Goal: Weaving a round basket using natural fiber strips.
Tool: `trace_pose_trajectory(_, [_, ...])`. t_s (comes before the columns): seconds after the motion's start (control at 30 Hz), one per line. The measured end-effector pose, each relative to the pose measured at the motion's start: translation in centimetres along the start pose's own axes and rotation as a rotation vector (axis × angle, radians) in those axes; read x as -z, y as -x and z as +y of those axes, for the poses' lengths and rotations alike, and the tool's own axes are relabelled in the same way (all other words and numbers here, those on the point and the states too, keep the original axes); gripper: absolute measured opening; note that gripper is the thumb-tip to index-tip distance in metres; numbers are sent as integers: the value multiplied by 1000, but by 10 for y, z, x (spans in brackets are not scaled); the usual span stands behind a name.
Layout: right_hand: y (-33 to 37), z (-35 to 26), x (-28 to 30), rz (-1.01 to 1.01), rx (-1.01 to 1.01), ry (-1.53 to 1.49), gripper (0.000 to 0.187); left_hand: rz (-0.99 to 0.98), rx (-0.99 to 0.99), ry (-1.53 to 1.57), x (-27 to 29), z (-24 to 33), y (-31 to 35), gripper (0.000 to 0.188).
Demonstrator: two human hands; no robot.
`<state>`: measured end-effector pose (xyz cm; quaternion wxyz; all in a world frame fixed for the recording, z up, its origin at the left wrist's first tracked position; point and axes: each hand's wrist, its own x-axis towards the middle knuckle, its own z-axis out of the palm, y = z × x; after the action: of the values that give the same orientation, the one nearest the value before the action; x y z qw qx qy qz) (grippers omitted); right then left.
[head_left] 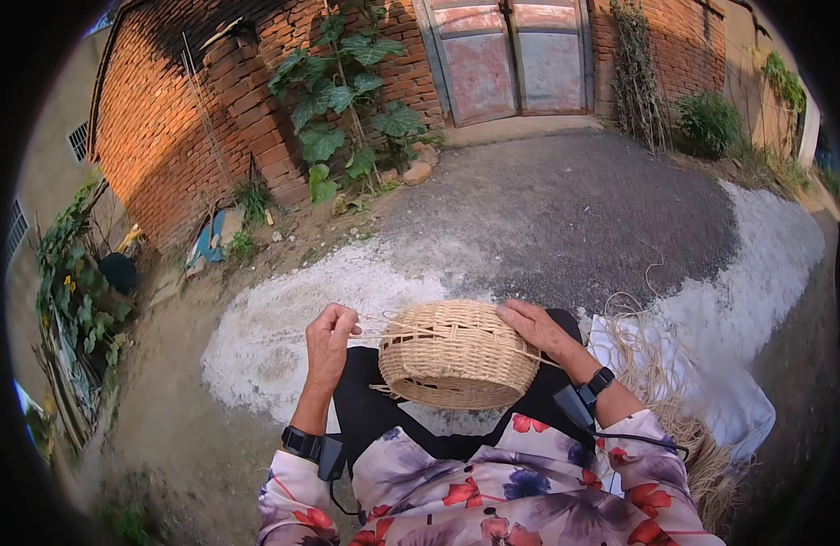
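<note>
A round basket [447,350] woven from pale straw-coloured cord rests on its side across my lap, its opening tilted down toward me. My right hand [538,329] grips the basket's upper right edge, fingers out of sight behind it. Off the basket's left side, my left hand [332,338] is closed in a pinch around a thin cord [372,320] that runs to the weave. Loose strand ends stick out at the basket's lower left and at its right side.
To my right, a white sack [738,400] lies under a heap of loose pale cord [661,373]. Ahead are grey paving [574,200], a leafy plant [347,100], a brick wall [165,118] and a worn metal double door [515,64]. Each wrist wears a black strapped device.
</note>
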<state>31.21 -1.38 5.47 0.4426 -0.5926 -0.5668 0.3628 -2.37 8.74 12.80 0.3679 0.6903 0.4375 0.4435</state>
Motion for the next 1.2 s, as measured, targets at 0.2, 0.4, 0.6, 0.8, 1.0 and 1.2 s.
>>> trace_pose_trajectory(0.2, [6, 7, 0, -39, -27, -104, 50, 107, -415, -365, -8, 12, 1, 20])
trace_pose_trajectory(0.4, [7, 1, -11, -72, -22, -258, 50, -400, -582, -517, -38, 33, 6, 16])
trace_pose_trajectory(0.6, [11, 4, -2, -45, -8, -136, 51, -260, -331, -606, -20, 29, -6, 13])
trace_pose_trajectory(0.8, [8, 6, -4, -47, -26, -149, 49, 99, -294, -955, 52, -17, -26, 12])
trace_pose_trajectory(1.0, [8, 3, -6, -80, -10, -158, 49, -422, -489, -516, -36, 40, 3, 17])
trace_pose_trajectory(1.2, [10, 5, -4, -66, -35, -131, 48, -408, -615, -544, -28, 23, -5, 10])
